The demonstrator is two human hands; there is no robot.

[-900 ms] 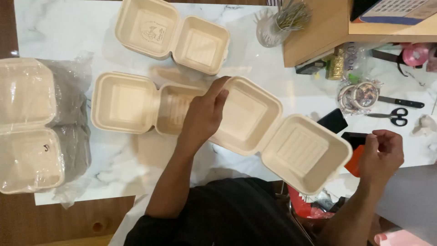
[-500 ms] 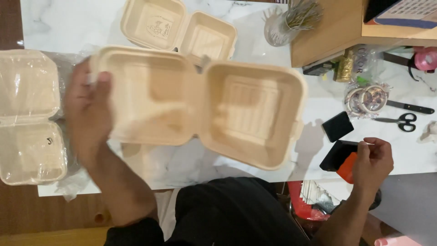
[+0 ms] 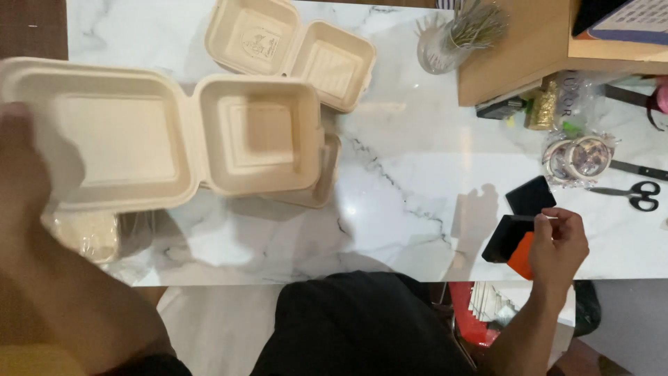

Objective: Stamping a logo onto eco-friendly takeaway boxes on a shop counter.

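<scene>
Here, left hand (image 3: 28, 160) gripping matte beige hinged clamshell box (image 3: 174, 136), right hand (image 3: 560, 244) pinching thin stick (image 3: 545, 217), glossy marble table (image 3: 417, 174)

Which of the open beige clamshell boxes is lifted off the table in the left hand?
The large open clamshell at the left, gripped at its left edge by the left hand. The other open clamshell lies flat on the marble table farther back, untouched.

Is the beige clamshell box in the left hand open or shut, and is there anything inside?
Open and empty: the clamshell box in the left hand shows both bare halves spread flat.
</scene>
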